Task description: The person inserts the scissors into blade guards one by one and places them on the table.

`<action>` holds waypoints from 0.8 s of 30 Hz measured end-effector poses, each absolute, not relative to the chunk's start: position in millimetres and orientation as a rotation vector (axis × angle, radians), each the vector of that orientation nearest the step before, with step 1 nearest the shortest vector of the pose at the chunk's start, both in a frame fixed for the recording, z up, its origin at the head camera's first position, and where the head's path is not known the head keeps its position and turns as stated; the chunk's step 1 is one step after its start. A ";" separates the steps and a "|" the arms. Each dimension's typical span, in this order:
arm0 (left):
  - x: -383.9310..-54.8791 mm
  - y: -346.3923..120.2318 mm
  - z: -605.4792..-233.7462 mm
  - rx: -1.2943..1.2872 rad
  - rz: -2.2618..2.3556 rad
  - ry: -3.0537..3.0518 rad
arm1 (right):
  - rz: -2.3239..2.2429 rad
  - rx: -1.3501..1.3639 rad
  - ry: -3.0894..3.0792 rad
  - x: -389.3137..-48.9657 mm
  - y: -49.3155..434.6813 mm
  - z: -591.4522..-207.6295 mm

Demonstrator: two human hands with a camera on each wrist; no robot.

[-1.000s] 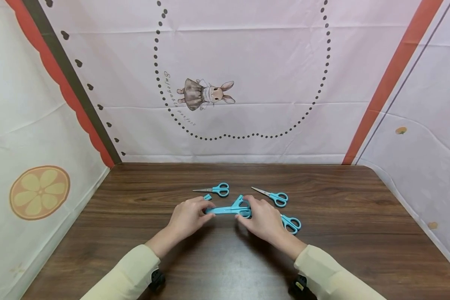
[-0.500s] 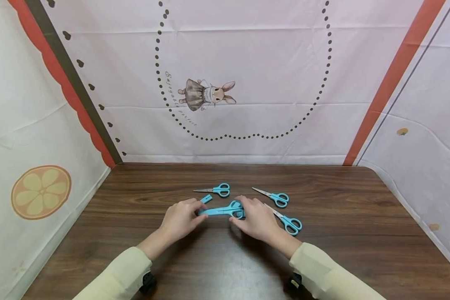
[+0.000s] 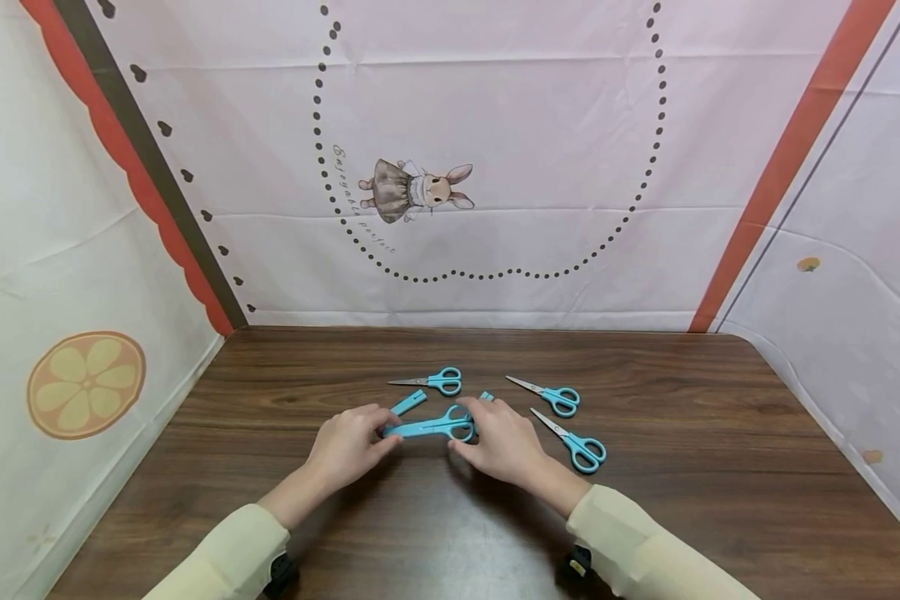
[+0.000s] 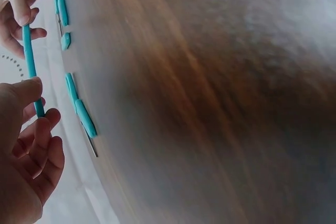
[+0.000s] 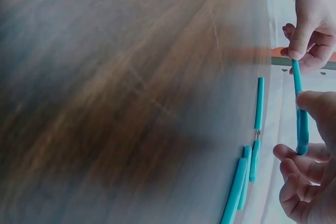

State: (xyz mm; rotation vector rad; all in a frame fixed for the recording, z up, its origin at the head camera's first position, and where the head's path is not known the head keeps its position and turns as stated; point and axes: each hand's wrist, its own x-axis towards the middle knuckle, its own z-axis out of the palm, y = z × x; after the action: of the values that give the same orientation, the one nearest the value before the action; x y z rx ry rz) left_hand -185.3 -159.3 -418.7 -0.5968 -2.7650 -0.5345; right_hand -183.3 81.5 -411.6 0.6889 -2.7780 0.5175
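Note:
A pair of light-blue scissors, its blades inside a blue cover, is held level between both hands. My left hand pinches the covered blade end between thumb and fingers. At the handle loops, my right hand grips with thumb and fingertips. Both wrist views show the scissors edge-on, raised above the tabletop. A flat blue bar, like another blade cover, lies just behind my left hand, which hides its near end. Only the tip of a second blue piece shows behind my right hand.
Three uncovered scissors lie on the brown wooden table: one pair of scissors at the back, another pair at back right, and a third pair beside my right hand. Printed cloth hangs behind the table.
Both hands have drawn the covered scissors left and slightly nearer. More of the blue bar behind my left hand now shows, as do the scissors to the right of my right hand.

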 end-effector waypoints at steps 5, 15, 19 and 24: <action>-183.5 -164.5 -421.1 -0.569 -0.527 -2.776 | 0.550 0.678 -2.818 -184.5 75.2 -414.3; -184.4 -173.7 -425.1 -0.512 -0.555 -2.796 | 0.615 0.609 -2.827 -184.7 63.7 -418.9; -185.7 -176.8 -426.7 -0.499 -0.573 -2.810 | 0.626 0.574 -2.837 -184.9 60.0 -420.4; -187.4 -180.3 -428.8 -0.484 -0.610 -2.831 | 0.625 0.562 -2.842 -185.4 56.3 -422.0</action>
State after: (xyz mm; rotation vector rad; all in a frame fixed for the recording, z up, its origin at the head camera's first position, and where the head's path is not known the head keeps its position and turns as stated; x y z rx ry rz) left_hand -187.4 -180.3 -428.8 -0.4844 -2.8307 -0.6103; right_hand -185.4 56.3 -422.0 0.5625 -2.8421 0.6249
